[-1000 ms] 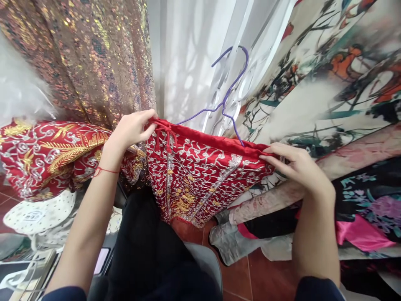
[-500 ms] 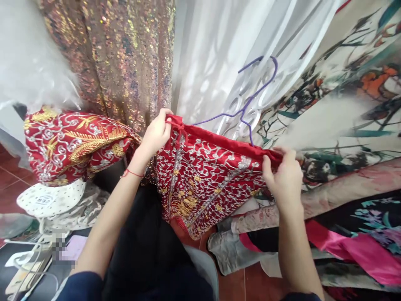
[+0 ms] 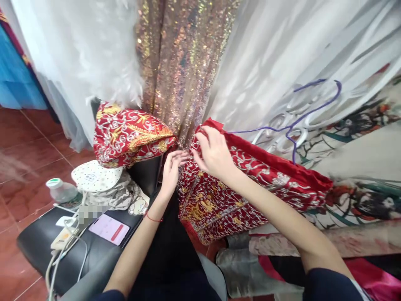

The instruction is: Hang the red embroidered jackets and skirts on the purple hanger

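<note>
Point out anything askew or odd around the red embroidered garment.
The purple hanger lies tilted on its side, hook pointing right, against the white curtain. The red garment bunches unevenly along it, where the right hand and left hand pinch its left corner.

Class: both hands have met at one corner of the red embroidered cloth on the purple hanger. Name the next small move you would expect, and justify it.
Probably the right hand pinches the corner of the red embroidered cloth while the left hand works its edge: both hands sit together there, and the cloth's far end hangs free from the purple hanger.
</note>
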Motion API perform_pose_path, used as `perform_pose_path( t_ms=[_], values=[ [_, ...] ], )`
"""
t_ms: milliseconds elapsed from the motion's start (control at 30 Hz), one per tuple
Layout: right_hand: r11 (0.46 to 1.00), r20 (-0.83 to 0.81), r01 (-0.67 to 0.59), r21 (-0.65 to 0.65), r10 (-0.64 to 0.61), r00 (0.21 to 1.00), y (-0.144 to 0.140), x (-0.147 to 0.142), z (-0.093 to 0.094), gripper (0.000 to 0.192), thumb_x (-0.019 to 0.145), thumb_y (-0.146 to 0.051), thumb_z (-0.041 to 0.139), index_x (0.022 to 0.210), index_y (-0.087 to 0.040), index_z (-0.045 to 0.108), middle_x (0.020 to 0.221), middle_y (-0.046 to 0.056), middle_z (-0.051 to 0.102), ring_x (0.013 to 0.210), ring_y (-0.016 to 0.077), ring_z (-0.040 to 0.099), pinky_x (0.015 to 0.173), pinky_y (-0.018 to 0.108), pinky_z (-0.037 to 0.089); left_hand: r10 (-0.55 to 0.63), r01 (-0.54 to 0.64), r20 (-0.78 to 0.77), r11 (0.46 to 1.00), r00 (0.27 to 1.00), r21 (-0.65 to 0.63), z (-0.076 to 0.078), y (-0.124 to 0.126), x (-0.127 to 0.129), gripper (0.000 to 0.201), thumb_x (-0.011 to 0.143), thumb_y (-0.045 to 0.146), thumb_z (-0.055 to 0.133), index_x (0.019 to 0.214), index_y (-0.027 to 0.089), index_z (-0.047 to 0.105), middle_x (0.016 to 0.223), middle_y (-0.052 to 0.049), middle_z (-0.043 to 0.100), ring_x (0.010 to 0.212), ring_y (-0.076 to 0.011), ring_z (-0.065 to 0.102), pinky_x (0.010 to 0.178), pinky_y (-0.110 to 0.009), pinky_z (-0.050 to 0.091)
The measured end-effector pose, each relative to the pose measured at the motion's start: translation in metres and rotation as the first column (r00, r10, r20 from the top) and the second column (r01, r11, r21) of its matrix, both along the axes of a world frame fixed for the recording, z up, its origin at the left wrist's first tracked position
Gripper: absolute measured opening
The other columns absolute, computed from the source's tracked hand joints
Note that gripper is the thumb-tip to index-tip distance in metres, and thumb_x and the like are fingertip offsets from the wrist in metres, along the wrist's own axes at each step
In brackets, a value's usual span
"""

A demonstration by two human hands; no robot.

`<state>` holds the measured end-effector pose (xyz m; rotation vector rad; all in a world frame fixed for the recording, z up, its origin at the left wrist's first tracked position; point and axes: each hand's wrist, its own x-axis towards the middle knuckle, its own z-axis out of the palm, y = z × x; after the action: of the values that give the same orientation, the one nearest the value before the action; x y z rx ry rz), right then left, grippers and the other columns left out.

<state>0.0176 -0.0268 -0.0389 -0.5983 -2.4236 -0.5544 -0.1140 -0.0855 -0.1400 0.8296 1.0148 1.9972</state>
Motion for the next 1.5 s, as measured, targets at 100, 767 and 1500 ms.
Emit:
perform_pose_path(
  t_ms=[100,767,1500],
  values=[
    [0.994,0.145,-0.099,-0.048,0.105,0.984,-0.009,-0.054,-0.003,0.049,0.097,-0.031,0.048,0.140,-0.008,0.049,0.146,0.027,0.049,0.136,0.0383,0.044,0.107,0.055,0.042,0.025,-0.013,0.187,0.998,0.982,-0.065,-0.009,-0.010,-0.017,0.020,0.085,0.039,0.067,0.090,0.020,0.064,0.095,-0.005,0.075,0.090,-0.0181,0.072,0.084,-0.030,0.054],
    [0.978,0.009,-0.026,-0.205,0.029,1.000,0.010,-0.163,-0.032,0.051,0.091,-0.046,0.065,0.135,-0.021,0.058,0.125,0.014,0.059,0.112,0.0343,0.058,0.097,0.054,0.044,-0.235,0.306,0.542,0.951,0.807,-0.043,-0.023,-0.049,-0.084,0.032,0.101,0.041,0.047,0.106,0.022,0.071,0.131,-0.006,0.070,0.115,-0.0177,0.069,0.060,-0.014,0.053],
    [0.982,0.063,-0.012,-0.188,0.024,0.998,0.012,-0.164,-0.032,0.045,0.095,-0.044,0.053,0.133,-0.021,0.061,0.129,0.014,0.062,0.115,0.0323,0.058,0.096,0.053,0.044,-0.346,0.553,0.837,0.831,0.423,0.064,-0.024,-0.054,-0.119,0.052,0.104,0.054,0.032,0.121,0.015,0.061,0.097,-0.010,0.075,0.073,-0.0150,0.071,0.052,-0.019,0.051]
  ],
)
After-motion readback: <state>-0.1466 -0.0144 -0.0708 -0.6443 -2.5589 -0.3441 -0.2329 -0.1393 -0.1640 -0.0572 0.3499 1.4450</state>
